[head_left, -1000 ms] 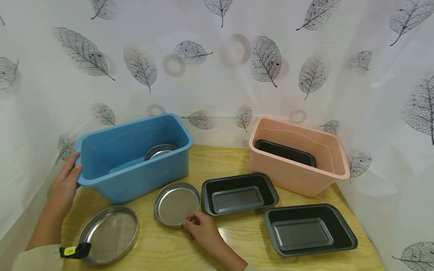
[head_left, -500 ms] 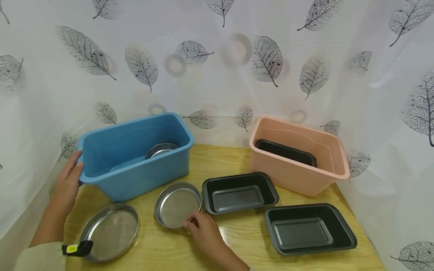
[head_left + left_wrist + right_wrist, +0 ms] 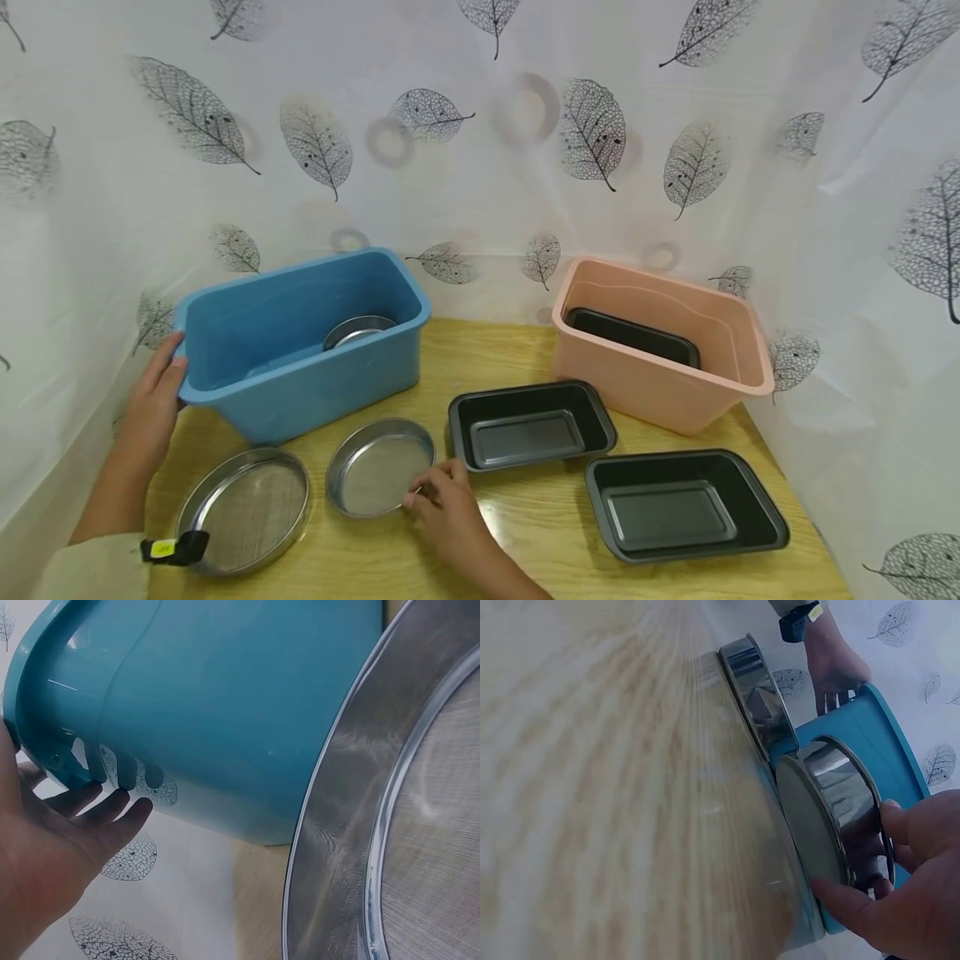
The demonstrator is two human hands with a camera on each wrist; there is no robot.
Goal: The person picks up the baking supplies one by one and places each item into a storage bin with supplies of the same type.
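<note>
Head cam: R hand (image 3: 450,512) hides bit of sml sieve (image 3: 378,475), forearm (image 3: 512,575) cut off.

Frame left: blue oblong plastic tub (image 3: 307,390), round metal dish (image 3: 358,332) inside; right: pink oblong plastic tub (image 3: 645,398), black oblong metal pan (image 3: 633,337) inside. Before them, left to right: large round metal sieve (image 3: 251,512), smaller metal sieve (image 3: 380,475), two black oblong metal pans (image 3: 675,512).

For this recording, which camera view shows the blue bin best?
The head view: nearly the whole rim of the blue bin and part of its inside show. The left wrist view has only part of its outside, cut off by the picture's edge; in the right wrist view, a sieve and the right hand hide part.
</note>
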